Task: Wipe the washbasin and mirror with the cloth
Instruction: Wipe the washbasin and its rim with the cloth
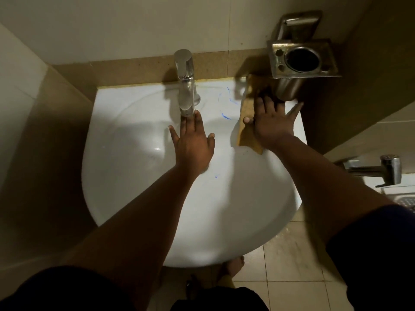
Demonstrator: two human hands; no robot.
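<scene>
A white washbasin (134,171) fills the middle of the head view, with blue marks on its back right rim. A tan cloth (247,108) lies on that right rim. My right hand (272,122) presses flat on the cloth with fingers spread, just below a steel holder. My left hand (193,140) reaches over the bowl with straight fingers, fingertips touching the tip of the steel tap (186,86). No mirror is in view.
A steel tumbler holder (303,59) juts from the wall over the basin's back right corner, a steel dish (298,21) above it. A second tap (386,169) sticks out at right. Tiled walls close in left and right. My bare feet (233,265) stand on floor tiles.
</scene>
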